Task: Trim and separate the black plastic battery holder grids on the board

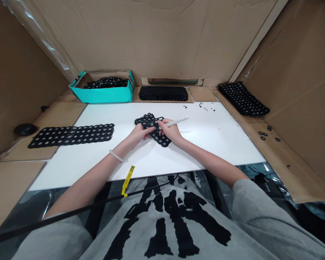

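Observation:
Over the middle of the white board, my left hand (141,133) grips a folded black sheet (162,140) with rows of round light spots. Its fingers are closed on the near side of the sheet. My right hand (171,129) is closed around a slim white pen-like tool (177,121), whose rear end points up to the right. The tool's tip meets the sheet between both hands, and the fingers hide it. To the left, a longer spotted black strip (73,135) lies flat, partly on the board and partly on cardboard.
A turquoise box (105,94) of black spotted pieces stands at the back left. Beside it is a stack of black strips (163,93). Another spotted sheet (243,98) and several small black rings (262,133) lie right. Cardboard walls (162,39) enclose the white board (216,141).

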Tool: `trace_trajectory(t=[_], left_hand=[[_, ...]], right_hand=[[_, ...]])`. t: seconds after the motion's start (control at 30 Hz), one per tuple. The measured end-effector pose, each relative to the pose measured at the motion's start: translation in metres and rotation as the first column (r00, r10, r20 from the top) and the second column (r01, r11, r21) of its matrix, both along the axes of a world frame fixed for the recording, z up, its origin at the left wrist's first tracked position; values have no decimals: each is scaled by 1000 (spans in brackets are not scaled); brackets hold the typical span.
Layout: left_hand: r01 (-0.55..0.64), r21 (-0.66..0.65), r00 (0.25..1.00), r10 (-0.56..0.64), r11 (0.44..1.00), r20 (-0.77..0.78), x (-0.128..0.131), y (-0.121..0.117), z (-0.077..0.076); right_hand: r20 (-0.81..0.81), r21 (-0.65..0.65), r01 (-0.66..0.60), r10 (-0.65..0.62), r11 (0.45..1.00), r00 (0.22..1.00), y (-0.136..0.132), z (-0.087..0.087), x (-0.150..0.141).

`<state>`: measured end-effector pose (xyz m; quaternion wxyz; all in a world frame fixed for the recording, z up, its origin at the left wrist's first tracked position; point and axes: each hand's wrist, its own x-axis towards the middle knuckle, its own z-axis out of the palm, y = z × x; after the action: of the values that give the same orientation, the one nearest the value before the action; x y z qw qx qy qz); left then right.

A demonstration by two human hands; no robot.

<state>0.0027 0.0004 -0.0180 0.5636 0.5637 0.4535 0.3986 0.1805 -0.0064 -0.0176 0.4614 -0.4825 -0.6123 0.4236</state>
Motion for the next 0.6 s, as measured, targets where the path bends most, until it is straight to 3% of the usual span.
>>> trace_trajectory(t=[0.23,0.6], left_hand=[[-3,-54,1000,4,999,24,4,-4,4],[-32,-68,999,32,997,-2,6,-7,10]], right_hand=[[48,173,82,-91,982,995,-3,-4,-4],[41,165,113,-121,980,992,-2,-6,-5]])
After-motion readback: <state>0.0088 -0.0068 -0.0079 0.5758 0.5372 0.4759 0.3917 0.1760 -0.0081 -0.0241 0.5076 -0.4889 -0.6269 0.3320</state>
